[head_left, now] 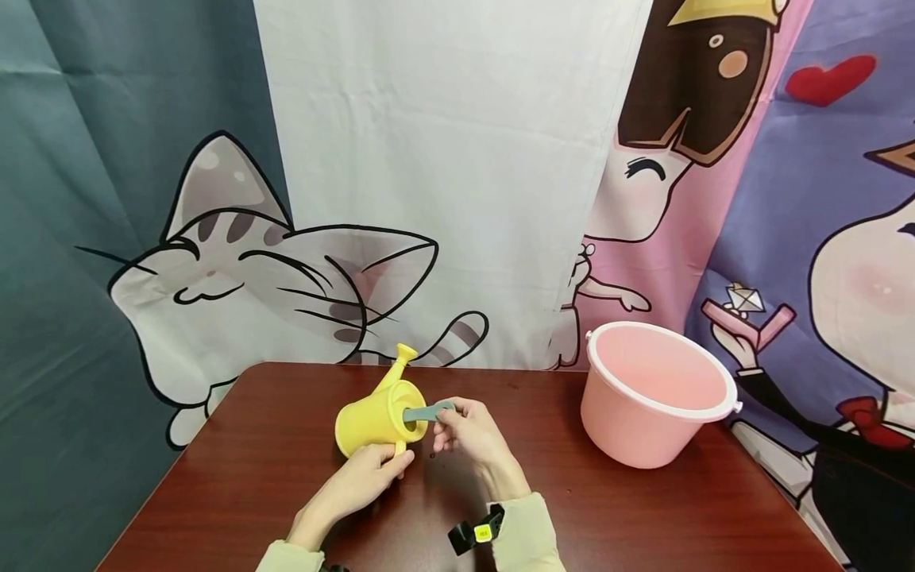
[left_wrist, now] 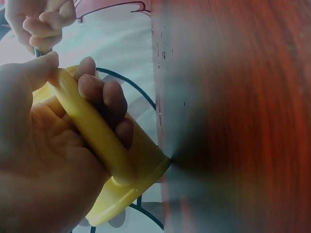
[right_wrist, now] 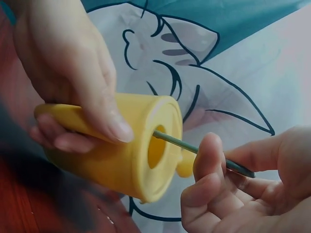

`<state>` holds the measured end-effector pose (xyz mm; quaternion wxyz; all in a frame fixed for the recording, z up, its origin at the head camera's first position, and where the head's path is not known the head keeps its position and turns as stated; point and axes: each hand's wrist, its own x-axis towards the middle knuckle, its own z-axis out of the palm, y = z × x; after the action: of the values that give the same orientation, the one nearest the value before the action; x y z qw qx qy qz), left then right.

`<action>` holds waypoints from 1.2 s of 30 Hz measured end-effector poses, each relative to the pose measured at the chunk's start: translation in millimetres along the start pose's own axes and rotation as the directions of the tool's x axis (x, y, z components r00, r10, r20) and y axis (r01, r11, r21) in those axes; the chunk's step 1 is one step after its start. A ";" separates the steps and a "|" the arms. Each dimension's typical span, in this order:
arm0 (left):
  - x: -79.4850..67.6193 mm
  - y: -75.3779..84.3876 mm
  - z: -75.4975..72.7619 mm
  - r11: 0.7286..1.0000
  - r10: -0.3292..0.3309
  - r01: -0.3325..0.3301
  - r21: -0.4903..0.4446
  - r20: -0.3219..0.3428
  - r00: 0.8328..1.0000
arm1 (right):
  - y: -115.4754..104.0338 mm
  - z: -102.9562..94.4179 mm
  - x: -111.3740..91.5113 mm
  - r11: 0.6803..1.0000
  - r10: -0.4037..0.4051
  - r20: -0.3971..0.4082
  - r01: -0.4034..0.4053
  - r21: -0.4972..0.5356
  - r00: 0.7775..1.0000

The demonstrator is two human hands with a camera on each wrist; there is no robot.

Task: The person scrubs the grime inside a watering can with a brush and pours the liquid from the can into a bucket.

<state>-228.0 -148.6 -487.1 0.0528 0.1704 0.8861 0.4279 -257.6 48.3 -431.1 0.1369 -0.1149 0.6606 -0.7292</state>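
A yellow watering can (head_left: 368, 427) is tipped sideways over the table, its top opening facing right and its spout (head_left: 392, 373) pointing up and away. My left hand (head_left: 362, 477) grips the can's handle (left_wrist: 92, 126), with fingers wrapped round it and the thumb along it. Between thumb and fingers my right hand (head_left: 475, 437) pinches a flat grey-green stick-like tool (head_left: 422, 413). In the right wrist view, the tool (right_wrist: 181, 143) appears as a thin strip running into the can's round opening (right_wrist: 156, 154). Its far end is hidden inside the can.
On the right of the brown table (head_left: 557, 508) stands a pink bucket (head_left: 622, 421) with a white rim. Behind the table hangs a cartoon-printed cloth (head_left: 443, 159). Small dark marks dot the tabletop near the hands.
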 end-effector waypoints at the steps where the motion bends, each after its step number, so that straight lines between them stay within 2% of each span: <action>1: 0.1 0.0 0.3 1.000 0.002 -0.002 0.000 -0.001 1.000 | 2.6 1.0 1.4 1.000 -0.002 -0.008 0.002 0.001 1.000; 5: 0.1 -0.2 1.9 1.000 0.013 -0.013 0.013 -0.009 1.000 | 12.1 6.3 6.1 1.000 -0.010 -0.036 0.010 -0.005 0.999; 10: -0.5 -0.2 3.6 1.000 0.015 -0.015 0.010 -0.004 1.000 | 17.7 11.9 7.1 1.000 0.001 -0.031 -0.001 0.023 1.000; 23: -1.1 2.7 2.5 0.999 0.034 -0.033 0.037 -0.025 0.999 | 16.8 21.2 7.1 1.000 0.014 -0.023 -0.014 0.028 1.000; 36: -1.4 3.9 -0.6 1.000 0.009 -0.009 0.013 -0.003 1.000 | 3.1 5.2 2.2 0.997 0.035 0.008 -0.035 0.063 0.999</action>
<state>-225.9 -147.3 -483.7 0.0485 0.1741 0.8881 0.4227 -257.6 42.4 -433.7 0.1556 -0.1012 0.6385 -0.7469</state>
